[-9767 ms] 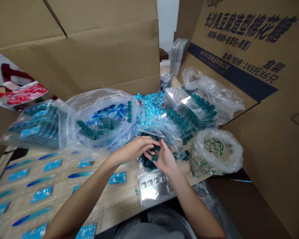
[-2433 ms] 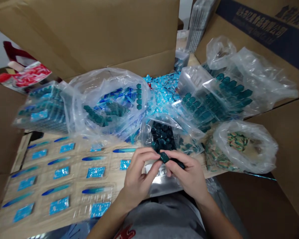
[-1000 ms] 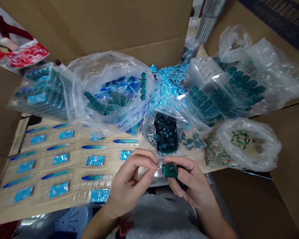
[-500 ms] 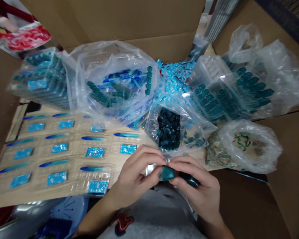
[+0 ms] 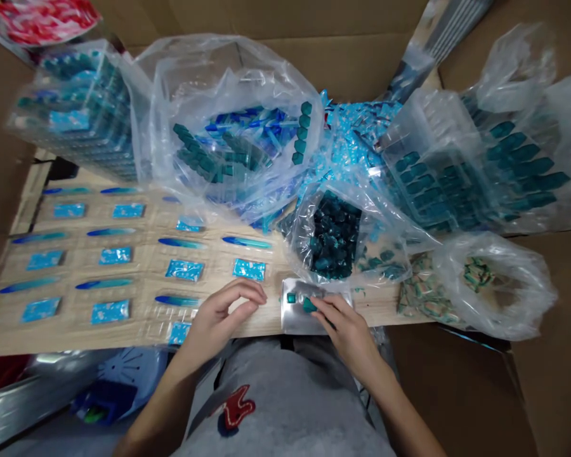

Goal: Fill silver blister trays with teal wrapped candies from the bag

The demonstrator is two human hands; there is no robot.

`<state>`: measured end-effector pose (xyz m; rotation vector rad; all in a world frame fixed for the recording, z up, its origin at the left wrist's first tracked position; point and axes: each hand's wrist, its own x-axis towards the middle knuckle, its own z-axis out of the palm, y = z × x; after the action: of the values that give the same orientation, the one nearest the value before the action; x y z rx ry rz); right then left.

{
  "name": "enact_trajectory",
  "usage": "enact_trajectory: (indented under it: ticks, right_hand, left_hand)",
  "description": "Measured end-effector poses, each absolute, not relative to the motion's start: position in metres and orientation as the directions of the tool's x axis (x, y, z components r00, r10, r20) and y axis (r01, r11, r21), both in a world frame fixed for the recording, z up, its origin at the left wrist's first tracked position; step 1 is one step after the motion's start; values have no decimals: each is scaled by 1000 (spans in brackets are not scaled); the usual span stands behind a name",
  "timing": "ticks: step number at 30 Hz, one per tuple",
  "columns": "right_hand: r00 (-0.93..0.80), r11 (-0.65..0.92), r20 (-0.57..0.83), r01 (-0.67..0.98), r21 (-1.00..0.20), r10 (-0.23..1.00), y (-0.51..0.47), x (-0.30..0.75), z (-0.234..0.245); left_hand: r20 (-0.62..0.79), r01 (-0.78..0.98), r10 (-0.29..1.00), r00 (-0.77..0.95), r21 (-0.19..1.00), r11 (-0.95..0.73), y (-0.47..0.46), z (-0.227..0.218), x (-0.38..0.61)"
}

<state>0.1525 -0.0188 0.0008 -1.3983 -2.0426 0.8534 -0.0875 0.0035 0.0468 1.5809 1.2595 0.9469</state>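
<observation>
Board, tray partly under right hand

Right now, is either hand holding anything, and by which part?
The right hand pinches a small teal block by its near end, over the clear tray. The left hand holds nothing.

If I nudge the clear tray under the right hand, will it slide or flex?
The clear tray looks thin and glossy, so probably light and flexible. It lies flat at the edge of the board, so a push likely slides it. The right hand, fingers on a teal piece in it, may pin it.
</observation>
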Motion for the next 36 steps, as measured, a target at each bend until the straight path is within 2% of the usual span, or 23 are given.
enact_trajectory:
  ticks: [4, 6, 9, 11, 12, 14, 16, 17, 19, 21, 23, 26, 28, 32, 36]
  right_hand:
    - [-438, 286, -124, 750, -597, 891, -12, 140, -15]
    - [-432, 249, -179, 759, -602, 884, -7, 136, -16]
    - [-411, 214, -181, 745, -632, 893, -3, 135, -13]
    - [-372, 138, -187, 693, -707, 909, -4, 137, -8]
    - [-343, 41, -216, 609, -792, 914, -5, 138, -4]
    - [-299, -253, -333, 277, -927, 894, -9, 140, 5]
    - [-302, -509, -463, -91, -856, 833, -12, 140, 15]
    - [-305, -573, -507, -190, -797, 806, -14, 139, 19]
    - [-288, -633, -567, -258, -730, 772, -15, 137, 26]
    - [-282, -624, -560, -247, -742, 779, -15, 136, 31]
    - [-302, -562, -489, -240, -791, 818, -15, 138, 34]
    - [-344, -469, -369, -276, -839, 863, -15, 144, 38]
    - [-328, -434, -337, -295, -851, 883, -16, 148, 41]
    - [-176, -342, -304, -267, -901, 936, -19, 148, 49]
    - [-19, -230, -231, -195, -953, 973, -21, 145, 56]
  left_hand:
    - [-95, 323, 981, 169, 946, 35, -6, 35, -88]
    - [-105, 355, 981, 161, 934, 42, -6, 32, -87]
    - [-90, 422, 978, 188, 906, 3, -4, 31, -85]
    - [-81, 458, 973, 217, 888, -29, -2, 33, -80]
    - [-74, 468, 968, 239, 883, -48, -2, 34, -76]
    - [-47, 469, 948, 313, 876, -111, -3, 36, -65]
    - [-4, 455, 909, 417, 866, -205, -4, 38, -51]
    - [20, 448, 884, 468, 857, -256, -4, 38, -43]
    - [59, 444, 841, 538, 828, -342, -4, 39, -31]
    - [83, 454, 825, 559, 802, -388, -4, 41, -23]
    - [96, 449, 836, 540, 808, -382, -3, 43, -19]
    - [81, 367, 894, 440, 893, -261, -1, 47, -19]
    - [47, 281, 935, 352, 947, -154, -1, 49, -19]
    - [-30, 143, 952, 305, 990, -15, -1, 57, -19]
    - [-37, 83, 938, 344, 997, 9, -1, 68, -19]
